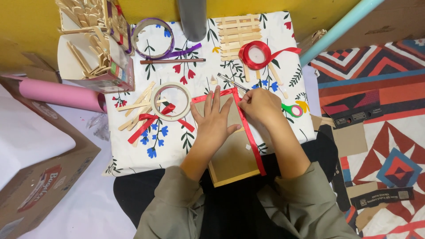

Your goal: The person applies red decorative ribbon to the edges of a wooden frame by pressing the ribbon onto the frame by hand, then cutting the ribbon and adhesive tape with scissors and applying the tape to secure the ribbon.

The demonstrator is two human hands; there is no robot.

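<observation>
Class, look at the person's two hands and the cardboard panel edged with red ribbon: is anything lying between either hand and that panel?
Nothing visible does. The left hand lies flat on the cardboard panel, and the right hand rests at its red ribbon edge.

the left hand (215,120) lies flat, palm down, fingers spread and pointing away. the right hand (261,105) is curled beside it, fingertips pinched, both forearms angled inward.

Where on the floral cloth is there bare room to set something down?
The floral cloth is bare along its near-left edge, below the red ribbon bow and left of the left hand. A smaller gap lies right of the right hand, below the scissors handle. The far side is crowded with ribbon spools and craft sticks.
</observation>
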